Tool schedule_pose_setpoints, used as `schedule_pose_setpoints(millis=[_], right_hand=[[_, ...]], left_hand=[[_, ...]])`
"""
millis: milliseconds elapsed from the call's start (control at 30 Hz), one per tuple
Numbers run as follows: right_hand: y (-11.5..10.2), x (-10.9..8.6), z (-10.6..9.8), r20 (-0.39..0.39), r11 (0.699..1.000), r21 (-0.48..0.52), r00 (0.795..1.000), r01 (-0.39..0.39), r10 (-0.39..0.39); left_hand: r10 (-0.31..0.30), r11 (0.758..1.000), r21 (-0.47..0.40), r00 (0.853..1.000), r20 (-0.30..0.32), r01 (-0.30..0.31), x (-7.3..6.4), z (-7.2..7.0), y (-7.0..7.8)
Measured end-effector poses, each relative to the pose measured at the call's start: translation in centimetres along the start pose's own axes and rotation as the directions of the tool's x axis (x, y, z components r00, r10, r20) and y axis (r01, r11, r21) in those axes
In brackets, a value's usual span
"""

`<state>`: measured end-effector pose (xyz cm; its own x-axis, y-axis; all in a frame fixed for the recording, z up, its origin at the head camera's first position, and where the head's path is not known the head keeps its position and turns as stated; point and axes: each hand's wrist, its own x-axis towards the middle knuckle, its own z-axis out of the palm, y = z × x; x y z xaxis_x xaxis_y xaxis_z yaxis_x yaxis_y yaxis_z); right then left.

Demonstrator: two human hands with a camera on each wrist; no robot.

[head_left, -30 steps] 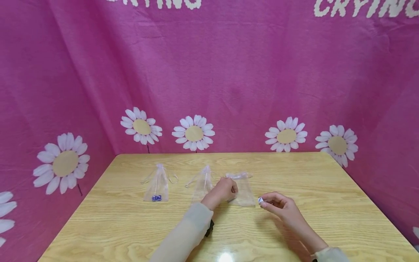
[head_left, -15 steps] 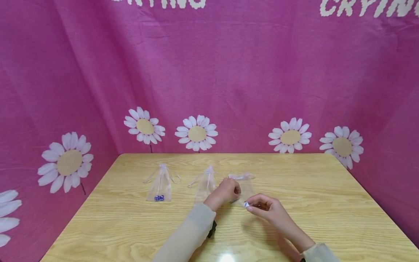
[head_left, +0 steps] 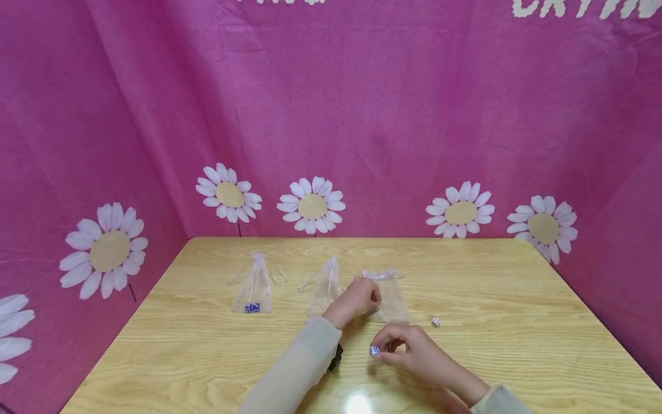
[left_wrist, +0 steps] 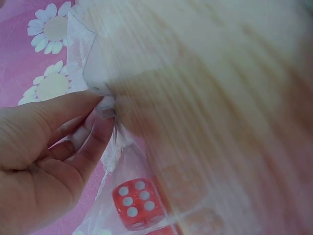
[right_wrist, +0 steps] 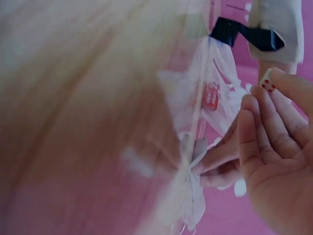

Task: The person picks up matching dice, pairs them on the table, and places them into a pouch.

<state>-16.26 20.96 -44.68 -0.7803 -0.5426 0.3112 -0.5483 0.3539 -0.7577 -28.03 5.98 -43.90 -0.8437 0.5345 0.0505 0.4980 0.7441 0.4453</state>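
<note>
My left hand (head_left: 355,300) pinches the sheer drawstring pouch (head_left: 394,305) on the right, the one with the wide mouth. In the left wrist view the thumb and fingers grip a fold of its fabric. My right hand (head_left: 420,355), nearer the front, holds a white die (head_left: 374,351) between thumb and fingertips, apart from the pouch. On the table behind that hand lies another white die (head_left: 436,322). The middle pouch (head_left: 324,290) is partly hidden by my left arm; a red die (left_wrist: 138,203) shows inside sheer fabric in the left wrist view.
A third sheer pouch (head_left: 250,287), drawn in at its top, lies on the left with blue dice (head_left: 251,308) inside. The wooden table (head_left: 170,351) ends at a pink cloth (head_left: 383,115) printed with daisies behind and at the sides.
My right hand has moved left and toward the front with the white die, uncovering the other white die on the table. My left hand has stayed at the right-hand pouch.
</note>
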Motion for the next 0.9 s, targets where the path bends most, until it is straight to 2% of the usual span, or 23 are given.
schedule_pose_setpoints(millis=[267, 500, 733, 900], right_hand=[[-1.1, 0.1, 0.9, 0.141, 0.996, -0.066, 0.989, 0.053, -0.044], [-1.3, 0.2, 1.4, 0.241, 0.987, -0.121, 0.968, 0.107, -0.076], [-1.0, 0.1, 1.5, 0.282, 0.976, -0.16, 0.955, 0.145, -0.095], [-0.8, -0.1, 1.4, 0.312, 0.977, -0.171, 0.948, 0.129, -0.07]], left_hand=[[0.012, 1.0, 0.01, 1.0, 0.007, -0.012, -0.1, 0.0, 0.0], [0.019, 1.0, 0.009, 1.0, 0.004, -0.019, -0.1, 0.0, -0.1], [0.017, 1.0, 0.011, 1.0, -0.003, -0.017, -0.1, -0.1, 0.0], [0.019, 1.0, 0.0, 1.0, -0.001, -0.019, -0.3, -0.2, 0.0]])
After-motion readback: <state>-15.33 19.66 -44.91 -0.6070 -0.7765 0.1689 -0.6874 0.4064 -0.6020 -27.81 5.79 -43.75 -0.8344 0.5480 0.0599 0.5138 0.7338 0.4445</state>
